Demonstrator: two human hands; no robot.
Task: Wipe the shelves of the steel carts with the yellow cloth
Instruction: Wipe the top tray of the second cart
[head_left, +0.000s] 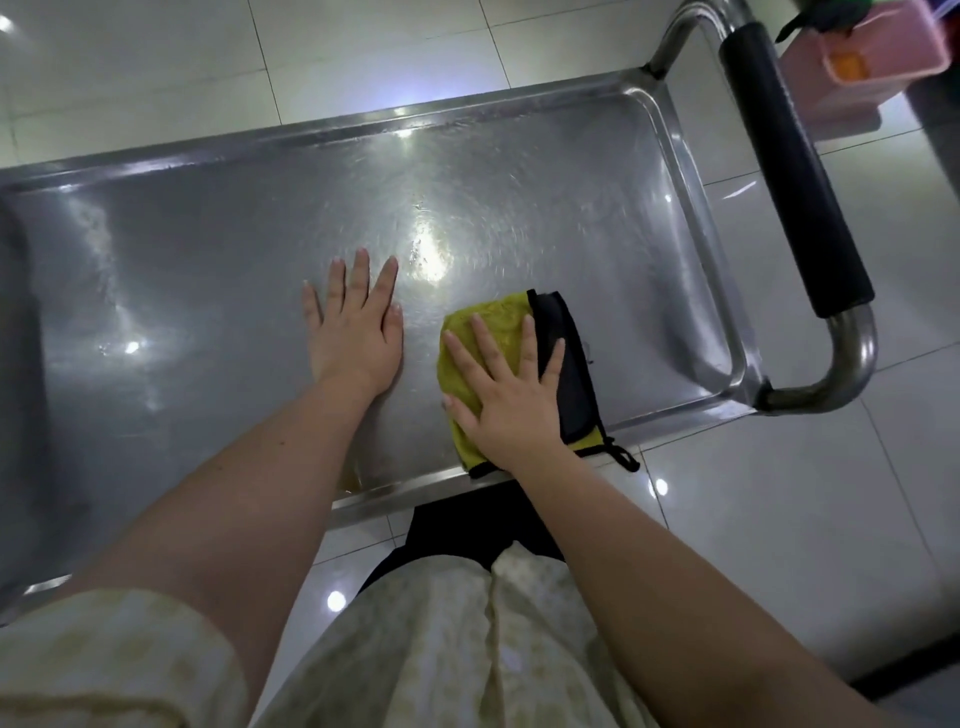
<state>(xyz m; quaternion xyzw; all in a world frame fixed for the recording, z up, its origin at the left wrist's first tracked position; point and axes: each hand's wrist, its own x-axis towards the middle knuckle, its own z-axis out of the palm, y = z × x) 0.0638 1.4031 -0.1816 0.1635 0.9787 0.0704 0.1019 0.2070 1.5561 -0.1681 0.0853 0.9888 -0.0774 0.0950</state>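
While my right hand (506, 400) presses flat on the folded yellow cloth with its black edging (480, 332), my fingers (488, 338) are spread apart across it, yellow poking out beyond the fingertips and the black panel lying under my little finger. The cloth sits on the shiny steel cart shelf (208, 249), near its front rim and towards the black-padded tubular handle (789, 171). My left hand (356, 327) lies open just beside it, palm down on bare steel, fingers splayed.
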